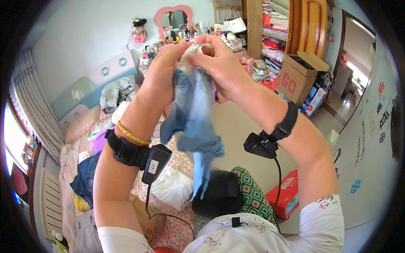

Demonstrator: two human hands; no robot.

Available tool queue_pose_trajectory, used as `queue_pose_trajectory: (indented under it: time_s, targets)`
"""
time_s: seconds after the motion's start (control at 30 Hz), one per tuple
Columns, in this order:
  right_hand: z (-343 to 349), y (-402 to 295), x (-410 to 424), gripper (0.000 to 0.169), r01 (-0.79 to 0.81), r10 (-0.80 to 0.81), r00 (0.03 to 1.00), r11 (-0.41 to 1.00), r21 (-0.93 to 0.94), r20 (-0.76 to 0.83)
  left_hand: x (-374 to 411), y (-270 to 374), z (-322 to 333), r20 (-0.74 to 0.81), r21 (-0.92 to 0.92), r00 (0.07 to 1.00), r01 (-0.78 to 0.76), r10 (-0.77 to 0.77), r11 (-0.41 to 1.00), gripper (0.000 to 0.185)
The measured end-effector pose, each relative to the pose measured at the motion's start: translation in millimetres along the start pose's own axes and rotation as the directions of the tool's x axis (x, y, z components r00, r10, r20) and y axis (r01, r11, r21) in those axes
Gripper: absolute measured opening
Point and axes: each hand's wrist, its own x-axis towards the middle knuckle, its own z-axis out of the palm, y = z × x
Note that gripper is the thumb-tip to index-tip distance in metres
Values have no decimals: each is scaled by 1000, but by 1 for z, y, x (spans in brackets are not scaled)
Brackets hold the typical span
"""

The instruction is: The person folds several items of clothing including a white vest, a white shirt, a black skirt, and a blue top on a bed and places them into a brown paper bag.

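A blue denim garment [199, 126] with a pale upper edge hangs from both of my hands, which are raised in front of me; its lower part is blurred. My left hand [166, 69] grips the bunched pale edge from the left, its fingertips partly hidden. With thumb and fingers, my right hand [218, 60] pinches the same edge, close beside the left hand. Below the garment, a black item [218, 193] lies over my lap, by green patterned fabric [253, 189]. A white dotted cloth [175, 188] lies on the bed to the left of my lap.
On the left is a bed with a floral sheet [177, 231], dark jeans [85, 177] and a padded jacket [117, 91]. A cluttered dressing table with a pink mirror [174, 22] stands ahead. At right are a cardboard box [294, 79] and a red box [284, 193] on the floor.
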Motion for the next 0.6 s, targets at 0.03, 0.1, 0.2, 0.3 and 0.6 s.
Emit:
queue_pose_trajectory:
  time_s: [0.03,0.1,0.2,0.3,0.6]
  targets:
    - [-8,1,5,43,-44,45,998,999,-15,33,1,3,-9,24,84,1000,-9,7,996,32]
    - [-15,-12,3,44,-172,171,984,985,32,44,-5,20,-24,53,346,998,-52,36,937,42]
    - [-61,-21,12,41,-200,208,969,977,-73,133,-9,40,-42,31,800,995,-80,93,595,44]
    - [-71,-30,14,41,-207,227,972,950,-233,62,-11,52,-71,-16,922,976,-70,219,380,23]
    - [-70,-16,8,44,-234,344,896,903,-360,280,-21,48,-75,-5,959,964,-70,265,275,15]
